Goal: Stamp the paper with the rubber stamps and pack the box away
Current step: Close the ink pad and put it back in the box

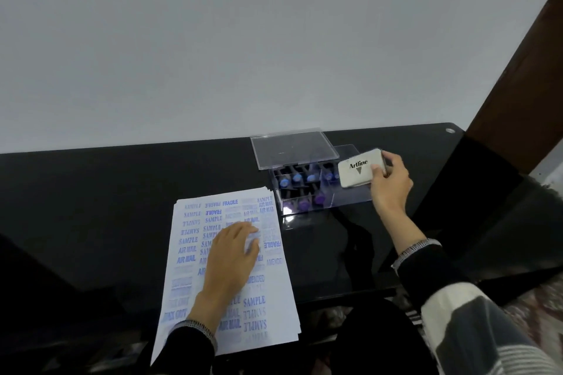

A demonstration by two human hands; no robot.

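Grey metal, lettered Artline, is what the right hand [388, 183] grasps: a closed ink pad tin [359, 171] pinched at its right end and held just above the right part of the clear box [307, 189]. The left hand [234, 256] lies flat, fingers relaxed, pressing on the paper [189, 253], a small stack near the table's front edge. The top sheet is crowded with blue SAMPLE, AIR MAIL and FRAGILE prints, so the stamping looks finished. The rubber stamps [300, 179] already stand in the box's left compartments. Packing seems to be under way: the tin is not yet set down and the clear lid [292, 148] leans open behind the box. The black glass table [91, 192] bears it all; nothing blocks the empty right compartment, though the transparent walls are hard to judge
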